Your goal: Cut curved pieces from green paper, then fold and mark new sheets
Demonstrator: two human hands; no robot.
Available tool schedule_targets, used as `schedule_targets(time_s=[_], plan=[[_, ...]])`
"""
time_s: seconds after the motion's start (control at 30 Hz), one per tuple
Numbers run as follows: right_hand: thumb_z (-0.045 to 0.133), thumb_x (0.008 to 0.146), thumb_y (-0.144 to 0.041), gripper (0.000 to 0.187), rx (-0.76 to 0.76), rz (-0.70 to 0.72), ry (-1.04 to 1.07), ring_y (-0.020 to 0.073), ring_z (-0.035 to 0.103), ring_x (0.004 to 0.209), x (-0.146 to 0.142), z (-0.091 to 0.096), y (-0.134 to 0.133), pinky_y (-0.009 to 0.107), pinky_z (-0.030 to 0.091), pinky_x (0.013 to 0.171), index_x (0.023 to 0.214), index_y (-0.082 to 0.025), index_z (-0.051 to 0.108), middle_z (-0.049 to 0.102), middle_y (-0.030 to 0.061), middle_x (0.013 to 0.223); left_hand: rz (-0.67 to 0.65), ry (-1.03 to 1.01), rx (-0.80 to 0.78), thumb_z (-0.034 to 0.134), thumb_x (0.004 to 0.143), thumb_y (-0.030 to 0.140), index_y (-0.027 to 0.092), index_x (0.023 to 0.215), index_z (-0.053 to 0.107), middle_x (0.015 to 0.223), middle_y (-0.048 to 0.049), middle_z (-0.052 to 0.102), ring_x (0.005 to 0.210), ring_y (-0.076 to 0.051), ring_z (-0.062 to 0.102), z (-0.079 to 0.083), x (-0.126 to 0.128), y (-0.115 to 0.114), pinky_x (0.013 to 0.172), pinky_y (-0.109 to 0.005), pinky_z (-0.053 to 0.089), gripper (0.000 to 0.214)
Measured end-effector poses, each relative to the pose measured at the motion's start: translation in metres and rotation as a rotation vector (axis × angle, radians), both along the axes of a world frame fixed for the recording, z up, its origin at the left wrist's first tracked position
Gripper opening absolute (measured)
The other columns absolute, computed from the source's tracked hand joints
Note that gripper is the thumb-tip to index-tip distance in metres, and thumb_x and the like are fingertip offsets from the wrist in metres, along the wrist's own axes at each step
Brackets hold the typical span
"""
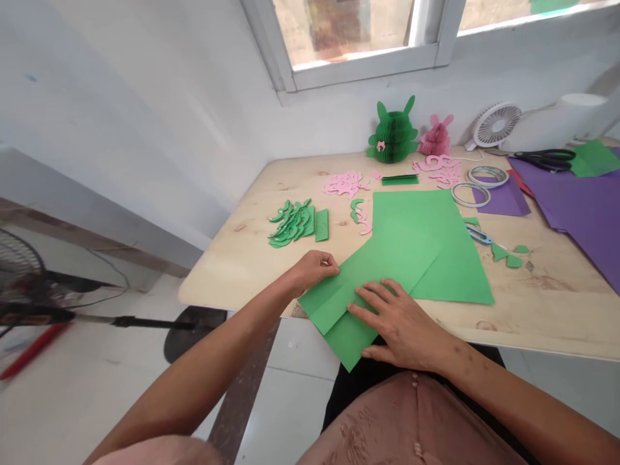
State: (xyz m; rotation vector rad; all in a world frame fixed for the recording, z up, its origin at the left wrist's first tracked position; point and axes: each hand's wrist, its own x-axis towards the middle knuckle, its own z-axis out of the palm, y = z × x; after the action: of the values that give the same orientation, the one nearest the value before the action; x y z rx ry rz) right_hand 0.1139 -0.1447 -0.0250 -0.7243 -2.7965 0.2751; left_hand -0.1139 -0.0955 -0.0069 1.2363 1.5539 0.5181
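One green sheet [371, 266], angled over the table's [230, 265] front edge.
Left hand [317, 270]: thumb and fingers pinched closed at the sheet's edge. Right hand [392, 323]: fingers spread flat, gripping nothing; even pressure should prevent slipping.

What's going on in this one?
A person is handling a green sheet at a wooden table. The right hand lies spread on it beside what looks like a folded flap, while the left hand has its fingers curled at the left edge. The sheet overlaps another green sheet and sticks out past the table's near edge. Green cutouts and pink cutouts lie farther back, with two paper figures near the wall.
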Motion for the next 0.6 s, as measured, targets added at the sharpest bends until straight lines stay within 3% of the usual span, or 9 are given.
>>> schedule_targets(time_s=[0.17, 0.47, 0.6], plan=[[0.072, 0.067, -0.055, 0.080, -0.006, 0.064, -0.065, 0.0337, 0.038, 0.128, 0.001, 0.002, 0.002, 0.053, 0.026, 0.104, 0.135, -0.021, 0.046, 0.044, 0.0177, 0.141, 0.041, -0.009, -0.029, 0.065, 0.060, 0.039, 0.018, 0.064, 0.055, 0.055, 0.0034, 0.054, 0.048, -0.010, 0.046, -0.002, -0.005, -0.004, 0.045, -0.022, 0.034, 0.023], [0.063, 0.076, -0.022, 0.063, 0.113, -0.018, -0.035, 0.0325, 0.043, 0.123, -0.013, -0.015, -0.009, 0.052, 0.028, 0.103, 0.135, -0.017, 0.044, 0.049, 0.0200, 0.135, 0.026, -0.008, -0.047, 0.065, 0.060, 0.038, 0.017, 0.064, 0.054, 0.052, 0.0043, 0.051, 0.044, -0.008, 0.041, 0.001, -0.005, -0.003, 0.043, -0.021, 0.029, 0.024], [0.054, 0.080, -0.015, 0.056, 0.147, -0.068, -0.007, 0.0322, 0.044, 0.123, -0.016, -0.022, -0.012, 0.053, 0.028, 0.103, 0.135, -0.014, 0.044, 0.050, 0.0205, 0.134, -0.002, 0.012, -0.043, 0.064, 0.061, 0.039, 0.017, 0.064, 0.054, 0.051, 0.0042, 0.050, 0.043, -0.008, 0.039, 0.001, -0.006, -0.004, 0.042, -0.020, 0.026, 0.025]])
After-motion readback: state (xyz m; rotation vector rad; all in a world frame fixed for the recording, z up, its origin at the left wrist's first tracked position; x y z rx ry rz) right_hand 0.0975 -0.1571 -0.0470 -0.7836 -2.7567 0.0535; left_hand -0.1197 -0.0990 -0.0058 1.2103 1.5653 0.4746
